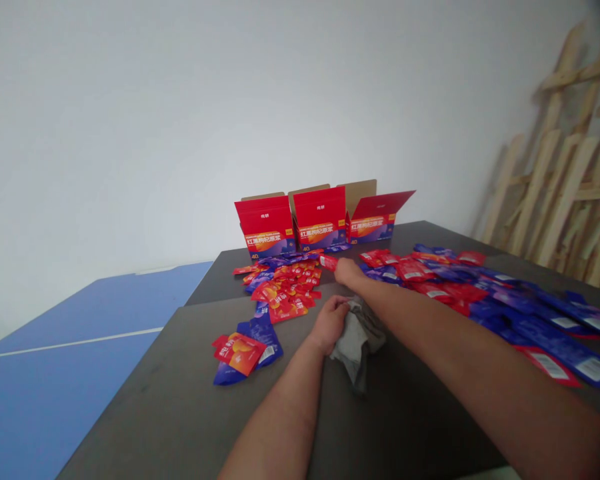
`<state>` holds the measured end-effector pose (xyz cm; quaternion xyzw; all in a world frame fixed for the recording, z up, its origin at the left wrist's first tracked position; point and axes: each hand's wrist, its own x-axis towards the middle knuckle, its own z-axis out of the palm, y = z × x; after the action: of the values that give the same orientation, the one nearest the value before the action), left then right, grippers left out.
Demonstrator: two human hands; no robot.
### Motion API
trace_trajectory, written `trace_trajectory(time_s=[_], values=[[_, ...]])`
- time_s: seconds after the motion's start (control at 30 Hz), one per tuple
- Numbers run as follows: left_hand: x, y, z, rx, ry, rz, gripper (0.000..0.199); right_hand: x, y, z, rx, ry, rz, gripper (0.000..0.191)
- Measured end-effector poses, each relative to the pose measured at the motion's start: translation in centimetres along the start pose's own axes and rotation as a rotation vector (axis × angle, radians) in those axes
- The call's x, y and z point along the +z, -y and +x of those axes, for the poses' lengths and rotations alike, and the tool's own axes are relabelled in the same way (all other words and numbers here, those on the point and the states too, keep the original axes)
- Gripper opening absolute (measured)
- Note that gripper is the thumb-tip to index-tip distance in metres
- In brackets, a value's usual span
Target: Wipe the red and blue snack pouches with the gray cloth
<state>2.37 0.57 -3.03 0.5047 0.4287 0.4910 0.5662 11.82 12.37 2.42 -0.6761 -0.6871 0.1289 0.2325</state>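
My left hand (329, 324) is closed on the edge of a crumpled grey cloth (356, 343) lying on the dark table (155, 393). Farther forward, my right hand (349, 273) grips a small red packet (329, 262), which points left toward a heap of packets. That heap of red packets (287, 293) mixes with blue ones and lies left of my hands. Nearer to me on the left, a red-orange packet (239, 353) rests on blue packets (270, 337). My right forearm passes over the cloth's right side.
Three open red boxes (320, 220) stand in a row at the table's back. Many blue packets (560, 340) and red packets (415, 269) spread along the right. A blue table (105, 320) adjoins on the left; wooden frames (555, 187) lean at the right wall.
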Motion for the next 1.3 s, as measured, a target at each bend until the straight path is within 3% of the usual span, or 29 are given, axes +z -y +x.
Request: trace_trajectory(time_s=[0.1,0.2,0.33,0.43,0.5,0.57,0.63,0.73,0.77,0.87,1.0,1.13,1.3], values=[[0.0,0.1,0.2,-0.032,0.0,-0.052,0.014,-1.8,-0.5,-0.5,0.035,-0.017,0.048,0.026],[-0.2,-0.3,0.5,-0.055,-0.008,-0.24,0.014,-3.8,-0.8,-1.8,-0.021,0.015,0.143,0.022],[-1.4,-1.9,0.5,-0.073,0.009,-0.666,0.023,-6.3,-1.3,-4.0,-0.235,0.213,0.42,0.021],[-2.8,-3.2,-0.1,-0.149,0.233,-0.834,0.046,-7.8,-1.6,-4.9,-0.388,0.463,0.558,0.028],[-3.5,-3.7,-0.6,-0.299,0.448,-0.837,0.061,-8.2,-1.6,-5.1,-0.436,0.513,0.495,0.034],[-3.9,-4.0,-1.1,-0.405,0.592,-0.822,0.064,-8.1,-1.5,-5.4,-0.475,0.434,0.411,0.037],[-4.0,-4.1,-1.3,-0.423,0.642,-0.838,0.058,-7.3,-1.6,-5.9,-0.463,0.23,0.351,0.037],[-4.0,-4.2,-1.3,-0.342,0.57,-0.934,0.052,-5.1,-2.4,-8.0,-0.368,-0.17,0.272,0.033],[-4.0,-4.2,-1.2,-0.295,0.518,-0.976,0.052,-4.1,-2.9,-8.9,-0.369,-0.25,0.242,0.033],[-4.0,-4.2,-0.9,-0.16,0.36,-1.078,0.051,-1.3,-4.1,-12.0,-0.464,-0.267,0.148,0.037],[-3.9,-4.0,-0.6,-0.145,0.288,-1.103,0.052,1.1,-4.5,-14.5,-0.455,-0.112,0.099,0.042],[-3.8,-4.2,-0.6,-0.171,0.247,-1.061,0.045,1.1,-4.1,-14.5,-0.47,-0.038,0.122,0.028],[-3.8,-4.2,-0.6,-0.167,0.245,-1.038,0.042,-0.7,-5.0,-13.5,-0.513,-0.236,0.2,0.028]])
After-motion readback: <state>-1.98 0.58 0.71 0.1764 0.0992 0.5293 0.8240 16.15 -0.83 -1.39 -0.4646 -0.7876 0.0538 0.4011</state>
